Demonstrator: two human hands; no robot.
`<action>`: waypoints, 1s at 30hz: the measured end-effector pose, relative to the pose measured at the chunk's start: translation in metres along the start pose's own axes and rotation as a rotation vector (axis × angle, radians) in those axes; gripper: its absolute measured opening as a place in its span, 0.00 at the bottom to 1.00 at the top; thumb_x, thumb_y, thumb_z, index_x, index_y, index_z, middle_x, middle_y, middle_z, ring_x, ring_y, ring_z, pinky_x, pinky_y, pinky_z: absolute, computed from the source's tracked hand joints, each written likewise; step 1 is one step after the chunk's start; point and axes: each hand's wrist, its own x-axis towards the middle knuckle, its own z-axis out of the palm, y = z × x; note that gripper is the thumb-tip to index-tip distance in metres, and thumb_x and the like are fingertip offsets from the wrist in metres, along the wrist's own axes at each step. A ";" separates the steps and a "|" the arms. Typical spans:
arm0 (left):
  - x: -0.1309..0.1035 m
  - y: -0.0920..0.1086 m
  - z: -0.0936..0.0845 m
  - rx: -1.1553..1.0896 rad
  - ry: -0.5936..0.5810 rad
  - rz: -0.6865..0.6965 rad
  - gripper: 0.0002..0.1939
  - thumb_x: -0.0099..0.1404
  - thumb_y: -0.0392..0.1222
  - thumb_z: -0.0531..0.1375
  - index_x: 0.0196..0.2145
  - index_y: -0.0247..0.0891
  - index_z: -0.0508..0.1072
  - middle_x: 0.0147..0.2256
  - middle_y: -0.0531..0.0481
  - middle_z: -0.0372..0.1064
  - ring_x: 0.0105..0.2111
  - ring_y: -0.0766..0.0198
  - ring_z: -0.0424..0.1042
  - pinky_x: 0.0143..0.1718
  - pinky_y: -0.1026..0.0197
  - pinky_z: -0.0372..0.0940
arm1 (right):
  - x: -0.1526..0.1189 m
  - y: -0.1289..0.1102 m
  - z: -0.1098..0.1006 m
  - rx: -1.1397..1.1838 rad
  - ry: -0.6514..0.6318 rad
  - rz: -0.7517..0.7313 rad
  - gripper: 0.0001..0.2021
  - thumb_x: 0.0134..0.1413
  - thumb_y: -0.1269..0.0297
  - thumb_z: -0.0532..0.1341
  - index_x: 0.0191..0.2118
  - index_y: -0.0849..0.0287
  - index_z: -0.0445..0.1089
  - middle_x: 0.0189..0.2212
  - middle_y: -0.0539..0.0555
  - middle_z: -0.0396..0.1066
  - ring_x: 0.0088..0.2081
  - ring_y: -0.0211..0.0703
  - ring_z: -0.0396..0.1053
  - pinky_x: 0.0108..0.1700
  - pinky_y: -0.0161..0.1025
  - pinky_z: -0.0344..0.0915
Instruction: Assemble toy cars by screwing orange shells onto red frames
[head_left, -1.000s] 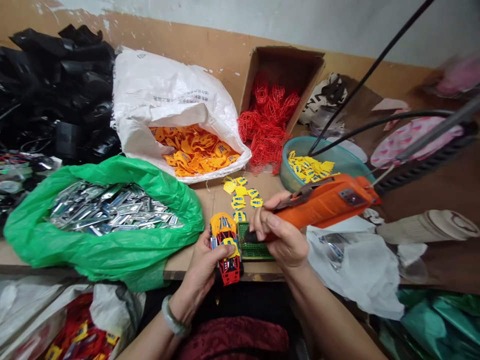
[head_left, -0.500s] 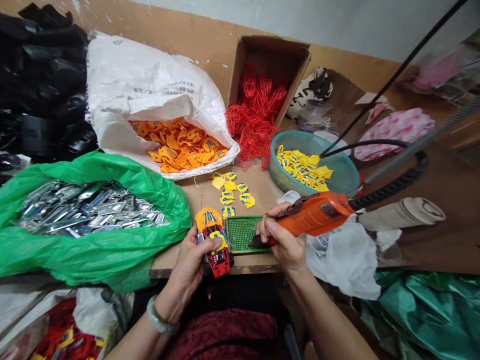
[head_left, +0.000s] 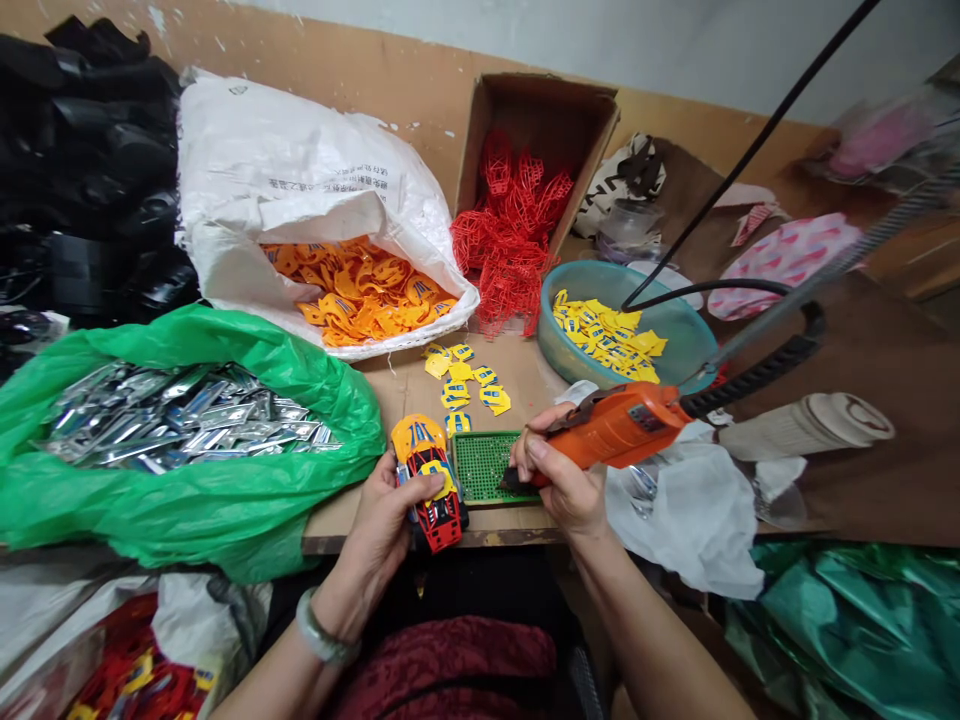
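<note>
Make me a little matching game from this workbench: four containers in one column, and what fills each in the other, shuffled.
Containers:
1. green bag
2. white sack
3. cardboard box
4. teal bowl

Contents:
A. red lattice parts
B. small yellow pieces
C. shiny silver parts
D. orange pieces

Pairs: 1-C, 2-D, 3-A, 4-B

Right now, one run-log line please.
left hand: holds toy car | right hand: holds orange driver, tip on green tray
</note>
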 end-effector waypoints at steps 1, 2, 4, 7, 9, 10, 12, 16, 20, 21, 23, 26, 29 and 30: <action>0.000 0.000 0.000 -0.001 0.003 -0.002 0.30 0.38 0.35 0.76 0.40 0.35 0.72 0.28 0.52 0.77 0.23 0.62 0.75 0.28 0.60 0.73 | 0.001 -0.001 0.001 -0.005 -0.006 0.000 0.10 0.53 0.61 0.67 0.39 0.55 0.68 0.19 0.42 0.64 0.19 0.38 0.63 0.27 0.42 0.64; 0.000 0.001 0.001 -0.002 0.005 -0.003 0.30 0.38 0.35 0.76 0.40 0.35 0.72 0.28 0.52 0.77 0.24 0.62 0.75 0.28 0.59 0.73 | 0.002 -0.004 0.003 -0.006 -0.006 -0.005 0.10 0.53 0.61 0.67 0.39 0.55 0.68 0.19 0.42 0.64 0.18 0.39 0.63 0.27 0.42 0.64; 0.000 0.001 0.001 0.000 0.007 0.003 0.30 0.38 0.35 0.76 0.40 0.35 0.72 0.28 0.51 0.77 0.24 0.62 0.74 0.28 0.59 0.73 | 0.006 -0.012 0.009 0.018 0.012 -0.031 0.10 0.52 0.62 0.68 0.38 0.55 0.68 0.17 0.42 0.63 0.17 0.38 0.62 0.26 0.42 0.63; -0.001 0.001 0.002 0.001 0.001 0.027 0.29 0.39 0.35 0.75 0.40 0.35 0.73 0.28 0.51 0.77 0.24 0.63 0.73 0.27 0.60 0.71 | 0.014 -0.031 0.023 0.111 0.020 -0.087 0.10 0.50 0.61 0.68 0.36 0.54 0.67 0.14 0.41 0.60 0.15 0.38 0.59 0.25 0.41 0.61; 0.000 0.001 0.002 0.000 -0.001 0.038 0.28 0.39 0.35 0.75 0.40 0.35 0.73 0.28 0.52 0.76 0.24 0.63 0.73 0.27 0.61 0.71 | 0.018 -0.043 0.034 0.172 -0.011 -0.104 0.09 0.49 0.62 0.67 0.35 0.53 0.67 0.14 0.41 0.59 0.14 0.37 0.58 0.24 0.41 0.60; 0.000 0.001 0.003 -0.002 0.000 0.039 0.28 0.39 0.35 0.75 0.40 0.35 0.73 0.28 0.51 0.76 0.24 0.63 0.73 0.27 0.61 0.71 | 0.020 -0.047 0.039 0.199 -0.031 -0.104 0.08 0.49 0.62 0.67 0.35 0.53 0.68 0.14 0.41 0.59 0.14 0.37 0.58 0.24 0.41 0.60; 0.000 0.001 0.003 -0.004 0.004 0.034 0.29 0.39 0.35 0.75 0.41 0.35 0.73 0.28 0.51 0.77 0.24 0.62 0.73 0.28 0.60 0.71 | 0.021 -0.051 0.048 0.245 -0.065 -0.094 0.08 0.49 0.63 0.67 0.35 0.53 0.68 0.14 0.41 0.59 0.14 0.37 0.58 0.23 0.40 0.60; 0.001 0.000 0.001 -0.014 0.005 0.035 0.29 0.40 0.35 0.74 0.41 0.35 0.72 0.29 0.50 0.77 0.25 0.62 0.74 0.29 0.60 0.70 | 0.019 -0.046 0.059 0.257 -0.104 -0.068 0.09 0.48 0.62 0.67 0.35 0.54 0.68 0.13 0.40 0.59 0.14 0.37 0.58 0.24 0.40 0.60; 0.002 -0.001 0.000 -0.027 -0.005 0.032 0.29 0.40 0.34 0.74 0.42 0.34 0.72 0.30 0.50 0.77 0.26 0.62 0.74 0.30 0.60 0.71 | 0.018 -0.041 0.062 0.254 -0.115 -0.061 0.09 0.49 0.62 0.66 0.35 0.54 0.67 0.14 0.40 0.59 0.14 0.36 0.58 0.24 0.39 0.59; 0.002 -0.001 0.000 -0.027 -0.006 0.032 0.30 0.40 0.34 0.74 0.42 0.34 0.72 0.30 0.50 0.77 0.26 0.62 0.74 0.30 0.59 0.71 | 0.018 -0.040 0.062 0.259 -0.121 -0.062 0.09 0.49 0.63 0.66 0.35 0.54 0.67 0.14 0.40 0.59 0.15 0.36 0.58 0.24 0.39 0.59; 0.002 -0.001 0.000 -0.027 -0.004 0.031 0.30 0.40 0.35 0.74 0.43 0.34 0.72 0.30 0.50 0.77 0.26 0.61 0.73 0.30 0.59 0.71 | 0.019 -0.039 0.062 0.256 -0.129 -0.061 0.09 0.49 0.63 0.66 0.36 0.55 0.66 0.14 0.40 0.59 0.15 0.36 0.58 0.24 0.39 0.60; 0.003 -0.001 0.000 -0.028 0.006 0.028 0.31 0.39 0.35 0.74 0.43 0.33 0.72 0.30 0.49 0.77 0.26 0.61 0.73 0.30 0.58 0.72 | 0.018 -0.038 0.061 0.238 -0.129 -0.058 0.10 0.50 0.62 0.66 0.36 0.55 0.65 0.14 0.40 0.60 0.15 0.36 0.58 0.25 0.39 0.60; 0.003 -0.002 0.000 -0.026 0.007 0.029 0.31 0.39 0.35 0.74 0.43 0.34 0.72 0.30 0.49 0.77 0.27 0.61 0.73 0.30 0.58 0.71 | 0.017 -0.035 0.060 0.236 -0.141 -0.052 0.10 0.51 0.62 0.66 0.36 0.55 0.65 0.15 0.40 0.60 0.15 0.36 0.58 0.25 0.39 0.61; 0.004 -0.002 0.000 -0.023 0.009 0.031 0.31 0.39 0.35 0.74 0.43 0.34 0.72 0.30 0.49 0.77 0.27 0.61 0.73 0.30 0.59 0.71 | 0.017 -0.035 0.059 0.232 -0.147 -0.051 0.10 0.51 0.61 0.66 0.36 0.55 0.65 0.15 0.40 0.60 0.15 0.36 0.58 0.25 0.39 0.61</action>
